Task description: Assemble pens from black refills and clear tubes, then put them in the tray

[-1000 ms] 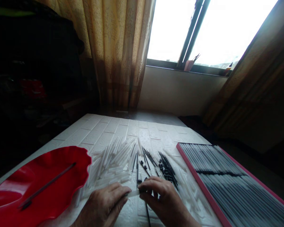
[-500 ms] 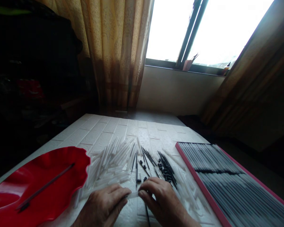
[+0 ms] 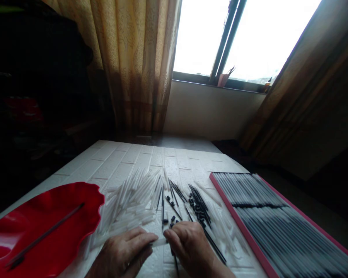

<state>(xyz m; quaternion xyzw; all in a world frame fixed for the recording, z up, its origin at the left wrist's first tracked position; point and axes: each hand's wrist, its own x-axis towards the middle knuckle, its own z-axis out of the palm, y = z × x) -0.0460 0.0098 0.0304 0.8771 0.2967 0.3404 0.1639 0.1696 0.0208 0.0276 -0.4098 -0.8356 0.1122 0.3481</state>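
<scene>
Left hand (image 3: pixel 123 249) and right hand (image 3: pixel 190 240) are both pinching this clear tube (image 3: pixel 160 242), lying roughly 9-to-3 o'clock between them, neither's closer tbh.

Two bare hands meet over one short clear tube (image 3: pixel 160 242) at the near edge of a white, brick-patterned table (image 3: pixel 113 158).
The left hand (image 3: pixel 123 249) pinches its left end, the right hand (image 3: pixel 191 245) its right; loose clear tubes (image 3: pixel 133 195) spread just beyond, with slim black rods (image 3: pixel 200 204) to their right. On the left, a scalloped red tray (image 3: pixel 85 216) carries one dark stick (image 3: pixel 46 236); on the right, a pink-edged box (image 3: pixel 237 220) holds tight rows, and a window (image 3: pixel 197 38) glares at the far side.
</scene>
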